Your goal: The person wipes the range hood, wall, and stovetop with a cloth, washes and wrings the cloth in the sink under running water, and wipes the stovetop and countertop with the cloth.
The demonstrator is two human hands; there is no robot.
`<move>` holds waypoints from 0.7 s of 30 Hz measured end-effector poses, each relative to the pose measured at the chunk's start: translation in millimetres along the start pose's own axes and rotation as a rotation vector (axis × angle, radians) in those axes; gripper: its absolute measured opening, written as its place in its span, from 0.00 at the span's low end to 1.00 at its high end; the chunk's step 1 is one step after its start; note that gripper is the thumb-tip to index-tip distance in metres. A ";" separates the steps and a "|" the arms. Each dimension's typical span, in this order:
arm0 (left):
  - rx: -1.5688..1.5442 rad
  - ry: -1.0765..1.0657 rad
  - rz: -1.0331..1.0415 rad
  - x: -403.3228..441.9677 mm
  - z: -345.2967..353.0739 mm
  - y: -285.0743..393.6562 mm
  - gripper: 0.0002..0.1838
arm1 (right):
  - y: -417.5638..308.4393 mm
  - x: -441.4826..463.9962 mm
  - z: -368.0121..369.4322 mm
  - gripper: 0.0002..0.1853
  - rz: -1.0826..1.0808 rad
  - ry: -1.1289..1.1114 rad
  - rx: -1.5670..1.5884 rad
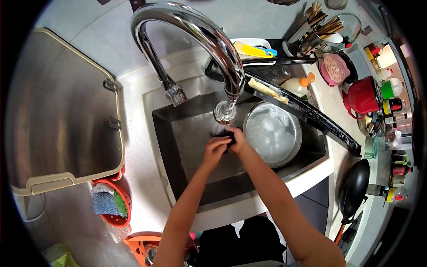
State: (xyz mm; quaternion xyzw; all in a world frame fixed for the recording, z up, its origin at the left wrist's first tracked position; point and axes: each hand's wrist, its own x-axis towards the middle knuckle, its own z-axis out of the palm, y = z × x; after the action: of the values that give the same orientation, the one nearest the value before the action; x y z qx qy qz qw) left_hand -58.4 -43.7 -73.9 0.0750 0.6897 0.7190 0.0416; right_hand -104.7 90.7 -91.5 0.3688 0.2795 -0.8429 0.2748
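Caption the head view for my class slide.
Fingers hold a small black object under a running faucet beside a sudsy metal basin.

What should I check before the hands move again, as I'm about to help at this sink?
1. Water running from the curved chrome faucet: ok, spray falls at the hands.
2. Grip on the small black object: ok, the left hand and right hand are both on it.
3. Object clean: cannot tell, fingers hide much of it.
4. Round metal basin of sudsy water within the dark grey rectangular sink: ok, it sits on the sink's right side.
5. Sink's far right corner unobstructed: not ok, a long black bar with white flecks slants across it.
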 end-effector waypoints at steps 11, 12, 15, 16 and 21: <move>-1.049 0.256 -0.722 41.8 4.6 -39.7 0.30 | -0.7 -33.7 17.6 0.21 -0.137 -0.069 0.115; -1.073 0.294 -0.648 39.9 13.0 -38.9 0.30 | 0.0 -32.5 20.6 0.22 -0.228 -0.063 0.178; -1.030 0.409 -0.471 34.2 30.4 -31.8 0.21 | 7.2 -27.5 26.6 0.23 -0.215 -0.038 0.200; -0.841 0.466 -0.403 28.3 36.8 -20.9 0.18 | 7.4 -23.8 27.9 0.24 -0.166 -0.032 0.177; 0.345 0.267 0.111 15.6 33.9 5.1 0.09 | 17.5 26.8 -11.9 0.22 -0.016 -0.118 0.024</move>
State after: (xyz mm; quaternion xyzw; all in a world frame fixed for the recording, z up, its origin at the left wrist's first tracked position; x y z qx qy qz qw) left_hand -68.0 -8.0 -66.7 0.0227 0.7965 0.5953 -0.1031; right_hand -102.8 79.7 -123.7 0.3195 0.2559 -0.8685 0.2795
